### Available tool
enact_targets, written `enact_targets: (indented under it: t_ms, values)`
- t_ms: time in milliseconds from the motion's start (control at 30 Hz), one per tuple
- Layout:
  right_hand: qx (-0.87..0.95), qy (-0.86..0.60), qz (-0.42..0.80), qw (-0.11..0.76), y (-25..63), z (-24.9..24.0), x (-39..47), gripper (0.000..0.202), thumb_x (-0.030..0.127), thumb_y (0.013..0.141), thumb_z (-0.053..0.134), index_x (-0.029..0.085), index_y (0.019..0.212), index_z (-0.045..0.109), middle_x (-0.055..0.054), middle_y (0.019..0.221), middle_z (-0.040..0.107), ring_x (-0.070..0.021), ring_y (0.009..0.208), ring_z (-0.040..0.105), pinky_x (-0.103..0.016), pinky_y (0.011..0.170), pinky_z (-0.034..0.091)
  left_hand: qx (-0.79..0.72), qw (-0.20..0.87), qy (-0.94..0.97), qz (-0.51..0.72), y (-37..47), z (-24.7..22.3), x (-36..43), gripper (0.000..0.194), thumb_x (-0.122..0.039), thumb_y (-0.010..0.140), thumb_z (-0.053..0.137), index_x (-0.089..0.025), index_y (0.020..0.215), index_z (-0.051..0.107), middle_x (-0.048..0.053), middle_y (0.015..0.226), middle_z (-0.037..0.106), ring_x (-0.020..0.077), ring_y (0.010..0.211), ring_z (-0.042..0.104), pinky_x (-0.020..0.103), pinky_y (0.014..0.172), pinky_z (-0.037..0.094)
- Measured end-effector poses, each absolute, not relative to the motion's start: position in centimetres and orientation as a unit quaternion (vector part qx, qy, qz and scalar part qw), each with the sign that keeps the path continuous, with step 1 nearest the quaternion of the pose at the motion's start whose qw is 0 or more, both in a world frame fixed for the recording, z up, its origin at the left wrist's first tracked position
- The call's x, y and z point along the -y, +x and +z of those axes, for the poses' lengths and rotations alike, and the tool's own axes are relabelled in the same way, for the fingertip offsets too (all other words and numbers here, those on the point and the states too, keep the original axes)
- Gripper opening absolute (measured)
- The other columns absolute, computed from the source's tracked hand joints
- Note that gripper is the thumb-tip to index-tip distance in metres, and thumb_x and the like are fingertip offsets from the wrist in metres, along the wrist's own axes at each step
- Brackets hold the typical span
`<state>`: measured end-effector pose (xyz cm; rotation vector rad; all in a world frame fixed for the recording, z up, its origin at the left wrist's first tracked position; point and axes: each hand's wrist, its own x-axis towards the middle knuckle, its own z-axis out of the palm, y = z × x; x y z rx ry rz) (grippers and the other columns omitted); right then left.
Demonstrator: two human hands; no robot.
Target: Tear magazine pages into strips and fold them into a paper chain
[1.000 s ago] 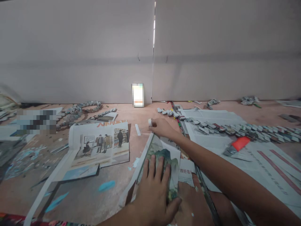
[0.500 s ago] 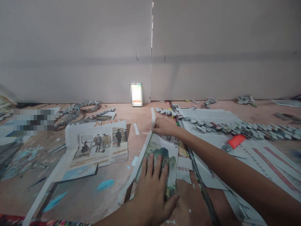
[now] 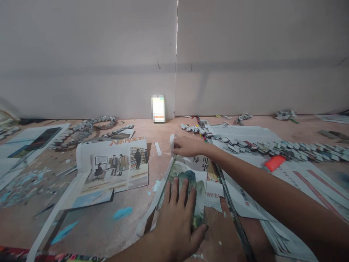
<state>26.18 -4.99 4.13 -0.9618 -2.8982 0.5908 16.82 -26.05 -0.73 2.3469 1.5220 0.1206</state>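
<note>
My left hand (image 3: 180, 214) lies flat with fingers spread on a printed sheet (image 3: 200, 182) showing green hills and dark characters. At the sheet's far edge, my right hand (image 3: 188, 146) pinches a narrow white paper strip (image 3: 172, 140), whose free end curls upward past the fingertips. The strip's edge runs along the left side of the sheet toward me. Beneath the right side of the sheet are other printed scraps (image 3: 213, 196).
An illustrated page (image 3: 109, 167) lies to the left. Folded-paper chains (image 3: 272, 150) stretch across the right and another (image 3: 92, 125) curls at the back left. A lit phone (image 3: 158, 109) leans on the wall. A red object (image 3: 275, 163) sits at right.
My right hand has moved slightly left, and the strip's upright end now curls lower and further left. My left hand stays in place.
</note>
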Motion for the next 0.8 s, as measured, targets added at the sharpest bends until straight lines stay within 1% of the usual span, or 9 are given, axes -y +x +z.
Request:
enact_targets:
  t_ms: [167, 300, 433, 533, 600, 667, 733, 767, 800]
  values:
    - [0.942, -0.255, 0.216, -0.018, 25.5, 5.7, 6.2, 0.014, 0.021, 0.079, 0.048, 0.018, 0.066, 0.05, -0.004, 0.071, 0.061, -0.0128, 0.059, 0.049, -0.028, 0.054, 0.035, -0.532, 0.163, 0.83, 0.047, 16.7, -1.0, 26.1, 0.079, -0.066, 0.087, 0.027, -0.019, 0.149, 0.015, 0.011, 0.156, 0.002, 0.0395, 0.14, -0.009, 0.062, 0.111, 0.003]
    - [0.941, -0.232, 0.244, -0.031, 24.9, 7.2, 8.0, 0.015, 0.021, 0.079, 0.05, 0.017, 0.065, 0.053, -0.004, 0.069, 0.063, -0.013, 0.058, 0.051, -0.028, 0.052, 0.036, -0.535, 0.16, 0.828, 0.049, 16.7, -1.1, 26.1, 0.08, -0.065, 0.086, 0.033, -0.02, 0.15, 0.015, 0.011, 0.156, 0.003, 0.0394, 0.14, -0.007, 0.061, 0.112, 0.003]
    - [0.914, -0.142, 0.379, -0.039, 23.3, 9.7, 10.7, 0.018, 0.02, 0.083, 0.049, 0.015, 0.068, 0.058, -0.004, 0.075, 0.067, -0.0124, 0.066, 0.06, -0.025, 0.06, 0.044, -0.538, 0.172, 0.823, 0.051, 16.7, -1.2, 26.2, 0.08, -0.066, 0.086, 0.031, -0.019, 0.149, 0.018, 0.012, 0.156, 0.006, 0.0401, 0.141, -0.004, 0.061, 0.112, 0.001]
    - [0.87, -0.064, 0.487, -0.047, 21.2, 12.1, 12.9, 0.019, 0.024, 0.089, 0.048, 0.013, 0.076, 0.057, -0.006, 0.077, 0.068, -0.0124, 0.071, 0.064, -0.023, 0.065, 0.049, -0.538, 0.188, 0.82, 0.051, 16.7, -1.2, 26.3, 0.079, -0.065, 0.087, 0.025, -0.017, 0.149, 0.018, 0.012, 0.156, 0.004, 0.0396, 0.14, -0.006, 0.06, 0.113, 0.001]
    - [0.855, -0.021, 0.518, 0.007, 19.4, 13.3, 13.6, 0.018, 0.025, 0.091, 0.047, 0.014, 0.082, 0.057, -0.004, 0.082, 0.069, -0.0111, 0.076, 0.065, -0.021, 0.071, 0.049, -0.538, 0.188, 0.82, 0.049, 16.7, -1.1, 26.3, 0.079, -0.065, 0.088, 0.024, -0.016, 0.149, 0.018, 0.012, 0.156, 0.004, 0.0387, 0.141, -0.006, 0.059, 0.113, 0.001]
    - [0.871, -0.045, 0.476, 0.113, 17.8, 13.7, 13.3, 0.018, 0.029, 0.093, 0.043, 0.016, 0.095, 0.057, -0.002, 0.093, 0.069, -0.0109, 0.083, 0.064, -0.021, 0.074, 0.049, -0.538, 0.18, 0.822, 0.044, 16.8, -0.9, 26.2, 0.079, -0.066, 0.087, 0.025, -0.016, 0.149, 0.02, 0.012, 0.156, 0.009, 0.0385, 0.141, -0.003, 0.059, 0.113, 0.0]
    - [0.912, -0.152, 0.317, 0.213, 16.6, 12.9, 12.2, 0.022, 0.026, 0.092, 0.039, 0.017, 0.099, 0.058, -0.001, 0.097, 0.067, -0.0142, 0.09, 0.063, -0.027, 0.078, 0.048, -0.538, 0.172, 0.825, 0.036, 16.9, -0.7, 26.0, 0.08, -0.067, 0.086, 0.025, -0.017, 0.148, 0.024, 0.013, 0.156, 0.015, 0.0395, 0.141, 0.001, 0.06, 0.112, 0.0]
    - [0.926, -0.215, 0.222, 0.218, 16.2, 12.2, 11.7, 0.021, 0.021, 0.089, 0.042, 0.015, 0.098, 0.06, -0.004, 0.096, 0.067, -0.0189, 0.091, 0.062, -0.032, 0.077, 0.049, -0.538, 0.169, 0.825, 0.033, 16.9, -0.6, 25.9, 0.08, -0.068, 0.086, 0.025, -0.017, 0.148, 0.026, 0.013, 0.155, 0.017, 0.04, 0.141, 0.003, 0.06, 0.112, 0.0]
    - [0.938, -0.268, 0.143, 0.168, 16.0, 11.4, 11.2, 0.02, 0.015, 0.084, 0.047, 0.013, 0.098, 0.061, -0.008, 0.097, 0.067, -0.0234, 0.09, 0.063, -0.037, 0.075, 0.049, -0.539, 0.167, 0.825, 0.031, 17.0, -0.6, 25.9, 0.08, -0.068, 0.086, 0.024, -0.017, 0.147, 0.027, 0.014, 0.155, 0.019, 0.0405, 0.141, 0.005, 0.059, 0.112, 0.001]
